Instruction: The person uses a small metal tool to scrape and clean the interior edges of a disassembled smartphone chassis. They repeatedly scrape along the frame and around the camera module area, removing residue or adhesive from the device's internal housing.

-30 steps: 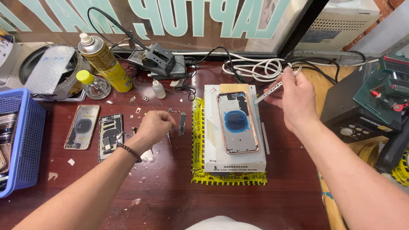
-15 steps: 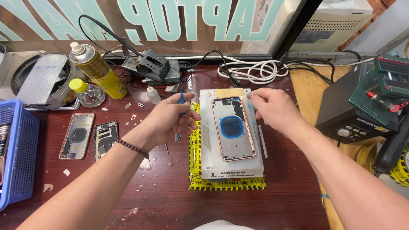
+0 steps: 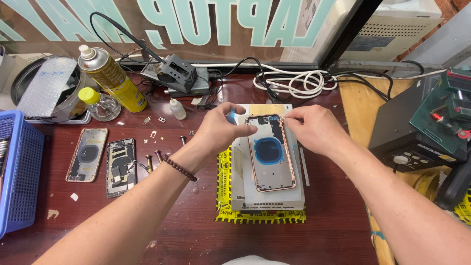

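— Left hand [image 3: 223, 128]?

— Curled over the top left corner of the phone rear housing [image 3: 271, 153], fingers pinched on a small blue tool [image 3: 231, 116]. Beaded bracelet [image 3: 179, 168] at the wrist.

— Right hand [image 3: 314, 128]?

— At the housing's top right corner, thumb and forefinger pinched together right at the rim. Whether pinching a thin tool or part, cannot tell; too small.

— Housing's place?

— Flat, inside up, on a grey work pad [image 3: 267, 196] over a yellow mat [image 3: 260, 216], near the middle of the counter [image 3: 186, 230]. Copper-coloured frame, blue round coil in the centre.

— Toward the left edge?

— Blue plastic basket [image 3: 19, 167] at the very edge. Beside it a second rear housing [image 3: 87, 154], then a stripped phone frame with its board [image 3: 120, 167], side by side, well apart from the pad. Small screws and brackets scattered between those and the left hand.

— Along the far edge?

— Yellow spray can [image 3: 113, 78], tilted, with a small clear yellow-capped bottle [image 3: 98, 103] just beside it. Black soldering stand [image 3: 176, 73], small white dropper bottle [image 3: 177, 109], coil of white cable [image 3: 294, 83]. Black and green equipment [image 3: 431, 127] by the right edge.
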